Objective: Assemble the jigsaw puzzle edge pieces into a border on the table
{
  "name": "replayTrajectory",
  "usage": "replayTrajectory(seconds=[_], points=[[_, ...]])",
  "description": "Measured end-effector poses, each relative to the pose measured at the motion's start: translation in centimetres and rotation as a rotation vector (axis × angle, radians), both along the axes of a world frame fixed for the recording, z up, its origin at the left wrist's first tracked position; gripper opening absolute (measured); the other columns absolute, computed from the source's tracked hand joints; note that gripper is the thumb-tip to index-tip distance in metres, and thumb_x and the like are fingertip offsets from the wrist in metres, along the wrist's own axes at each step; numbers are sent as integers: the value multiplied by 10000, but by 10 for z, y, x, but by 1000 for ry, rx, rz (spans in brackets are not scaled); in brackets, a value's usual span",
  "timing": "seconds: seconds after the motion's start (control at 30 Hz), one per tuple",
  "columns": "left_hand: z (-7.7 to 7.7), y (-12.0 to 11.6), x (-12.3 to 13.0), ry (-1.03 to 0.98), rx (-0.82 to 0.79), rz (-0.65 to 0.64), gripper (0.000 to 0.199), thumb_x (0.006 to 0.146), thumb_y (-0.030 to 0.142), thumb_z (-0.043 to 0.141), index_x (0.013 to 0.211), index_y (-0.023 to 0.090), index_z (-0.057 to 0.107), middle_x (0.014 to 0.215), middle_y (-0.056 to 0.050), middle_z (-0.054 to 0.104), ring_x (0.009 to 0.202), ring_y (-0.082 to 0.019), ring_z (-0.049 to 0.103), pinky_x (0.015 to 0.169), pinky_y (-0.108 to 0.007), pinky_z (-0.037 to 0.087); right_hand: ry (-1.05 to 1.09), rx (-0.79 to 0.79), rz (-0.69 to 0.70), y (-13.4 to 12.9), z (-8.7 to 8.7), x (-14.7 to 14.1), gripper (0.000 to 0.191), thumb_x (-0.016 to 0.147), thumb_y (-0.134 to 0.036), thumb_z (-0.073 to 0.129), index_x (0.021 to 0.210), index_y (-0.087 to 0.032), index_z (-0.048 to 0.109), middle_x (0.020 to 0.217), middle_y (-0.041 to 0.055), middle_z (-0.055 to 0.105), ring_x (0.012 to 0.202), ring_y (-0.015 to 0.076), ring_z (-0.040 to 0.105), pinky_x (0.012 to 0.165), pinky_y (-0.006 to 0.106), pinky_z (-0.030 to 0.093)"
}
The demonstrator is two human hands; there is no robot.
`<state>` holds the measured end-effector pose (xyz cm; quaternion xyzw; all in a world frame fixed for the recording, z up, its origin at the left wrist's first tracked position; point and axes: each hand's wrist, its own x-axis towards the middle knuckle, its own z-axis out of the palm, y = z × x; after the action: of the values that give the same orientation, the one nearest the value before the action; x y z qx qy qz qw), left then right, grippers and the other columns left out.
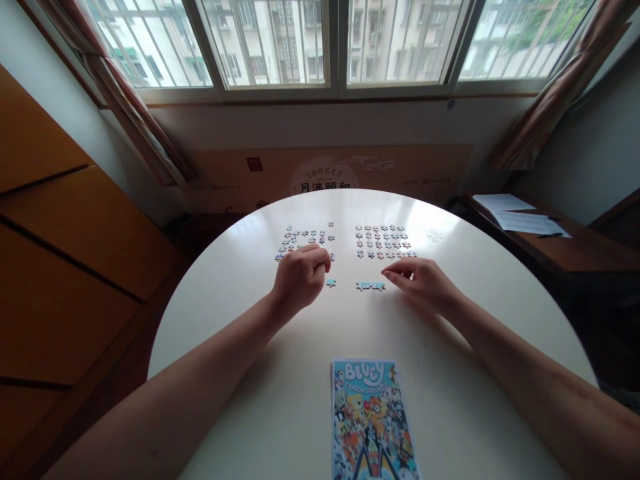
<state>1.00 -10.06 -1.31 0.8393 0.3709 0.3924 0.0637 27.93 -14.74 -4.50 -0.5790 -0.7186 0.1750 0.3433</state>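
My left hand (301, 275) is curled above the table beside the left set of loose jigsaw pieces (322, 239), covering some of them. Whether anything is in its fingers is hidden. A single light-blue jigsaw piece (331, 283) lies just right of this hand. My right hand (419, 277) has its thumb and fingers pinched together; anything between the tips is too small to make out. Just left of and below those fingertips lies a short strip of joined light-blue jigsaw pieces (371, 286). Rows of loose jigsaw pieces (379, 241) are laid out beyond it.
A colourful "Bluey" picture sheet (373, 413) lies near me on the round white table (240, 400). Papers (525, 220) and a pen rest on a brown desk (595, 247) to the right. A printed cardboard panel (220, 167) stands below the window, and wooden cabinets (75, 267) are left.
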Motion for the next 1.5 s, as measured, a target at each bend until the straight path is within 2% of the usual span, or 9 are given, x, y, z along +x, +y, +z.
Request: replayTrajectory(seconds=[0.27, 0.57, 0.77, 0.9, 1.0, 1.07, 1.27, 1.37, 1.5], points=[[-1, 0, 7, 359, -25, 159, 212, 837, 151, 459, 762, 182, 655, 800, -47, 664, 649, -182, 565, 568, -292, 412, -8, 14, -22, 0, -2, 2, 246, 886, -378, 624, 898, -212, 806, 881, 65, 772, 682, 178, 645, 623, 318, 528], [6, -3, 5, 463, -4, 223, 213, 870, 178, 497, 923, 167, 702, 938, -80, 699, 703, -198, 621, 578, -289, 436, -4, 0, -18, -1, -1, 2, 239, 881, -373, 631, 902, -212, 807, 885, 58, 769, 676, 171, 626, 619, 309, 518], [15, -1, 0, 498, -1, 285, 312, 914, 290, 448, 725, 162, 660, 687, -83, 632, 603, -195, 569, 584, -298, 457, 7, 10, -18, 0, -3, 2, 238, 877, -377, 634, 904, -216, 806, 888, 58, 773, 688, 178, 646, 618, 311, 523], [16, -3, -10, 732, -154, 313, 272, 809, 281, 538, 563, 172, 575, 534, -69, 559, 532, -192, 547, 552, -282, 451, 9, 8, -12, 0, -3, 1, 251, 883, -383, 622, 898, -210, 804, 872, 62, 772, 671, 177, 635, 617, 316, 519], [17, -10, -15, 898, -332, 293, 234, 694, 219, 616, 494, 178, 504, 518, -69, 542, 511, -214, 555, 547, -323, 468, 33, -20, -16, 0, -3, -1, 258, 883, -397, 623, 907, -212, 802, 865, 58, 771, 675, 182, 638, 616, 320, 511], [20, -15, -14, 957, -406, 273, 242, 678, 188, 620, 482, 181, 476, 554, -79, 561, 542, -241, 583, 566, -364, 487, 45, -31, -16, 0, -3, -2, 263, 885, -403, 619, 910, -214, 801, 878, 60, 771, 697, 192, 652, 630, 330, 511], [18, -23, -11, 944, -417, 245, 326, 673, 180, 616, 440, 188, 389, 511, -45, 488, 493, -215, 536, 529, -362, 479, 65, -39, -21, -1, -5, -3, 261, 890, -412, 612, 897, -226, 796, 906, 60, 771, 777, 223, 681, 663, 347, 515], [15, -25, -9, 917, -403, 238, 304, 674, 173, 630, 445, 178, 429, 515, -46, 496, 510, -219, 559, 547, -358, 490, 74, -47, -31, -1, -5, -4, 270, 890, -418, 607, 905, -226, 797, 897, 60, 769, 744, 217, 668, 648, 348, 503], [20, -27, -4, 991, -470, 249, 164, 758, 188, 597, 600, 166, 635, 679, -118, 661, 646, -280, 662, 620, -386, 537, 91, -51, -40, 0, -5, -6, 279, 885, -423, 607, 905, -220, 797, 890, 63, 766, 732, 213, 659, 635, 341, 493]])
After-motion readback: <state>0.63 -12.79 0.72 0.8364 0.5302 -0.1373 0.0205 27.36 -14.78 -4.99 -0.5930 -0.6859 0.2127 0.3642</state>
